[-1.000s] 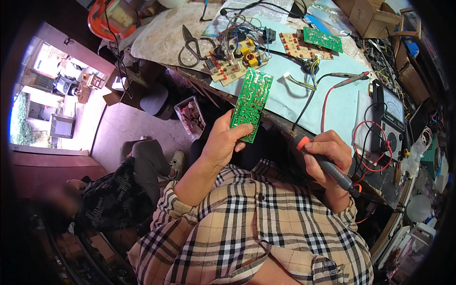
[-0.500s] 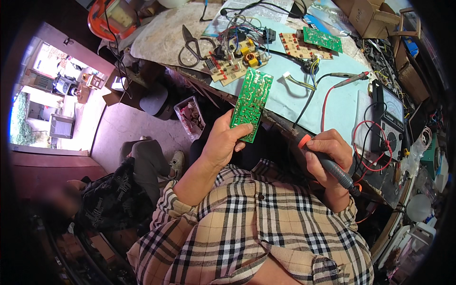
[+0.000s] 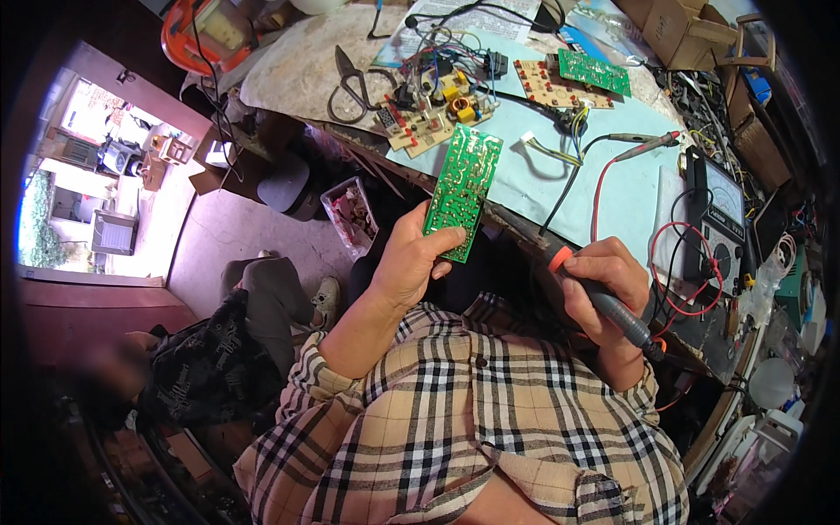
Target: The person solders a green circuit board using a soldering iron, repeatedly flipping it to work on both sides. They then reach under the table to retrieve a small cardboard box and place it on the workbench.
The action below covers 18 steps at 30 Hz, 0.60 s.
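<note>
A green circuit board (image 3: 467, 179), solder side toward me, is held upright at its lower end by my left hand (image 3: 411, 258), thumb across its face. My right hand (image 3: 606, 284) is wrapped around the dark grey handle of a soldering iron (image 3: 612, 317) with an orange collar. The iron's shaft points up and left, toward the board's lower right side; against the dark background I cannot tell exactly where its tip ends. Past the board, on the bench, lies a tan circuit board (image 3: 429, 127) carrying yellow parts, a coil and wires.
Black-handled scissors (image 3: 352, 87) lie at the far left of the bench (image 3: 289, 79). An analog multimeter (image 3: 719, 206) stands at the right, its red and black probes (image 3: 643, 147) on the pale blue sheet (image 3: 560, 206). Another person (image 3: 219, 359) sits at the left, near a bin (image 3: 348, 214).
</note>
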### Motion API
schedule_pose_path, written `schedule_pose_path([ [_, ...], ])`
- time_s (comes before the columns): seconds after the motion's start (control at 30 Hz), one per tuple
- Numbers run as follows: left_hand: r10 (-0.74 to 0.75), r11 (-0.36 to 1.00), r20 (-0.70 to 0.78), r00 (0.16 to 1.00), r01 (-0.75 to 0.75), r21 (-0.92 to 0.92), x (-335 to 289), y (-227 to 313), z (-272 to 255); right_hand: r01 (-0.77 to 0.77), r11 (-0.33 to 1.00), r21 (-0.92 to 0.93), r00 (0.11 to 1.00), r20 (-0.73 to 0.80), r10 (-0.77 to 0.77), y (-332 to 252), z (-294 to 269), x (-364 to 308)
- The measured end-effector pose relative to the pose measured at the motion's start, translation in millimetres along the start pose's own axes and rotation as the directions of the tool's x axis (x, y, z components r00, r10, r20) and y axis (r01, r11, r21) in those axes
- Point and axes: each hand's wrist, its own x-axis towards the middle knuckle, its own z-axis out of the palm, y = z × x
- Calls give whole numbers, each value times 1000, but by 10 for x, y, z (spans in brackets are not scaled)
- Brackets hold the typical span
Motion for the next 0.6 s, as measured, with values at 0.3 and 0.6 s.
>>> schedule_pose_path([
  [0.3,-2,1000,-8,1000,2,12,-3,3,6,15,1000,-7,1000,-10,-16,3,-4,-9],
  [0.6,-2,1000,-7,1000,2,9,0,-4,2,19,1000,4,1000,-18,-19,10,-9,-21],
])
